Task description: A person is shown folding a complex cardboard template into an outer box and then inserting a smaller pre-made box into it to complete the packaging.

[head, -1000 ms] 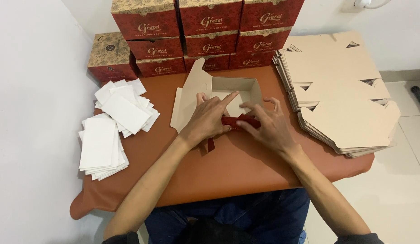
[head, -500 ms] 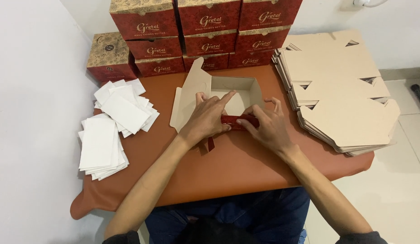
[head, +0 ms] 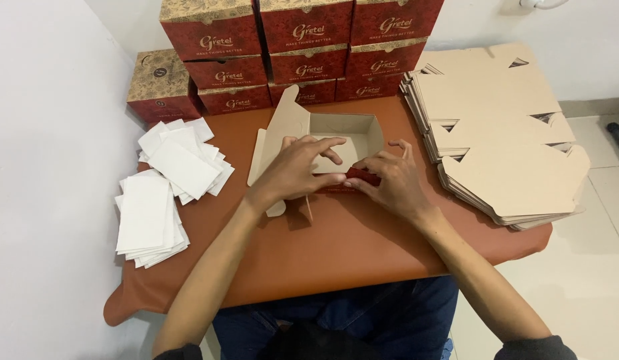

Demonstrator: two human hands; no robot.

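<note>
Both hands, left hand (head: 297, 168) and right hand (head: 389, 180), fingers gripping half-folded cardboard box (head: 343, 137) front wall on brown surface (head: 336, 247)

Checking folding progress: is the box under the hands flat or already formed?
Formed and open-topped. The box shows raised walls around an empty inside; left hand and right hand press its near wall.

Left hand (head: 297, 172) and right hand (head: 389, 181) gripped near wall of half-folded cardboard box (head: 339, 137) on brown table (head: 336, 253). Flat blanks (head: 503, 133) lay right, white sheets (head: 163, 180) left.
</note>
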